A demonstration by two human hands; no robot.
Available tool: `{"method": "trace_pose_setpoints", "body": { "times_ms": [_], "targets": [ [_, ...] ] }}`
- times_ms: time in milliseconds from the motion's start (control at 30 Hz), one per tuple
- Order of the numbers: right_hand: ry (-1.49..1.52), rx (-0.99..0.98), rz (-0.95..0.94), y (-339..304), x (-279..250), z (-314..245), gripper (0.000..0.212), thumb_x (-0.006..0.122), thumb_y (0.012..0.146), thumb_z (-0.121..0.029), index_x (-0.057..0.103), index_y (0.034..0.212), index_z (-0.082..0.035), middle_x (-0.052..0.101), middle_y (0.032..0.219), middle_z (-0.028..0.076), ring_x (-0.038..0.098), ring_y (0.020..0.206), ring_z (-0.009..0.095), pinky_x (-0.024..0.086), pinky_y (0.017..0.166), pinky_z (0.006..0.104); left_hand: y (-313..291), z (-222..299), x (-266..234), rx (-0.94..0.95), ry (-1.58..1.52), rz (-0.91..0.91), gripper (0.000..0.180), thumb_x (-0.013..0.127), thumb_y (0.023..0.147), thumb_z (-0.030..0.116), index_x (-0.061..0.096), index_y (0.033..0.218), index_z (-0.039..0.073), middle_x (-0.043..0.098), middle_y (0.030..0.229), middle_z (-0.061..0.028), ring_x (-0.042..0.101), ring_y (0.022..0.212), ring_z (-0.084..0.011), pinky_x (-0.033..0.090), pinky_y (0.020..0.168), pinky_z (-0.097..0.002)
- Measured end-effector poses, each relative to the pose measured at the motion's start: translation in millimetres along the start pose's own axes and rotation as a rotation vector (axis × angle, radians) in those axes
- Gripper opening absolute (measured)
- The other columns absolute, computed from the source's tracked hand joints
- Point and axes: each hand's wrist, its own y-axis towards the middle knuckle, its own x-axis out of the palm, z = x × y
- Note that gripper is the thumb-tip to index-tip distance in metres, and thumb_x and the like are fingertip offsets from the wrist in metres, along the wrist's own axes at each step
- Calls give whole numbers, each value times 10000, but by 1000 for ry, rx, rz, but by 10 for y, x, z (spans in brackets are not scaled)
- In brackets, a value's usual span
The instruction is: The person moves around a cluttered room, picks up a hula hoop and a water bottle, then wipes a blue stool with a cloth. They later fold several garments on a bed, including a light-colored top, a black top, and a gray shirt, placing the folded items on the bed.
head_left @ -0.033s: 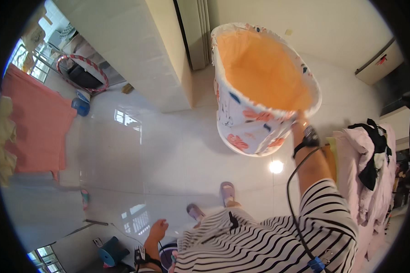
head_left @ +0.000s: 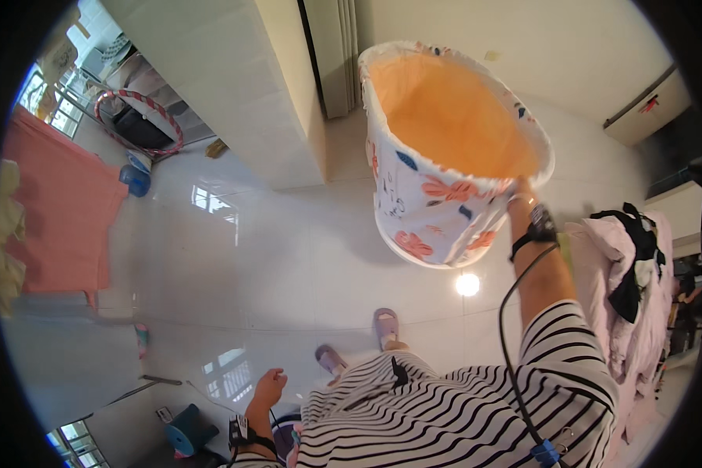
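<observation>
Round floral-cloth hamper (head_left: 433, 204), orange-lined — right hand (head_left: 522, 200) fingers clamped on rim; left hand (head_left: 269, 388) fingers loosely apart. Rumpled pink cloth (head_left: 593, 269) alongside.

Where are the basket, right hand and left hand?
Basket (head_left: 423, 204): head view, on its flowered outer wall.
Right hand (head_left: 520, 192): head view, middle of the hand at the rim.
Left hand (head_left: 269, 386): head view, middle of the hand.
</observation>
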Motion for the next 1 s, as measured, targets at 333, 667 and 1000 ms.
{"method": "trace_pose_setpoints", "body": {
  "times_ms": [333, 667, 1000],
  "targets": [
    [-542, -648, -308, -1372, -411, -3122, 473, 674, 653, -373, 633, 873, 43, 633, 833, 153, 576, 721, 223, 465, 654, 332, 780, -206, -304, 153, -119, -60, 373, 568, 818, 286, 550, 1072, 13, 622, 897, -153, 597, 821, -262, 464, 734, -343],
    [-602, -350, -800, -2233, -1085, -3096, 244, 613, 743, -206, 609, 840, 18, 605, 720, 125, 565, 560, 195, 472, 482, 325, 760, 73, -160, 283, -208, -157, 439, 567, 796, 364, 566, 1059, 11, 616, 985, -175, 585, 923, -295, 458, 797, -355],
    [-478, -272, -1245, -2777, -1216, -2753, 189, 560, 785, -182, 549, 763, 5, 554, 553, 90, 470, 340, 163, 372, 308, 271, -60, 865, 366, 383, 44, -558, 648, 520, 811, 499, 468, 1207, -11, 535, 1154, -220, 512, 1074, -329, 392, 915, -361]
  ]
}}
